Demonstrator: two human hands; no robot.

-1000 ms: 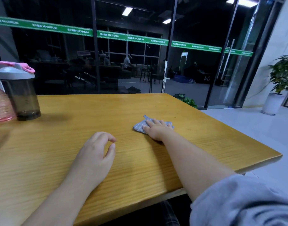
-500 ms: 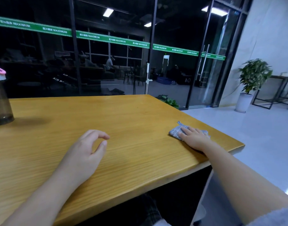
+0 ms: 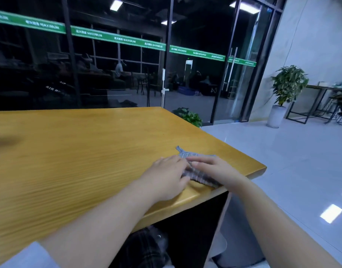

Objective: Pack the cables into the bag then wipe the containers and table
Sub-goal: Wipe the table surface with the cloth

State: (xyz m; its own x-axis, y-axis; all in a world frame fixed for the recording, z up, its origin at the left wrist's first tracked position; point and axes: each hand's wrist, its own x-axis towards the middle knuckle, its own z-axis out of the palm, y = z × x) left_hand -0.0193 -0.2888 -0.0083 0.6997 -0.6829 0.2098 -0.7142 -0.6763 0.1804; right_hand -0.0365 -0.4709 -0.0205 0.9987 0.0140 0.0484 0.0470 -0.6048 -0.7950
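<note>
The left hand [image 3: 167, 176] has come over from the middle of the table [image 3: 73, 151] to join the right hand [image 3: 214, 171] on the grey cloth [image 3: 185, 154] at the near right corner. Both press it with fingers straight and close together, so the wiping seems to pause for refolding.

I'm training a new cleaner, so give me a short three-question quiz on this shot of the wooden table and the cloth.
1. True or false: both hands touch the grey checked cloth.
2. Where does the cloth lie on the yellow wooden table? A) far left side B) near the right corner, by the front edge C) at the back edge
3. Fill in: the potted plant with the white pot stands on the ____.

Key:
1. True. The left hand and right hand both rest on it, fingers fairly straight.
2. B
3. floor
</note>
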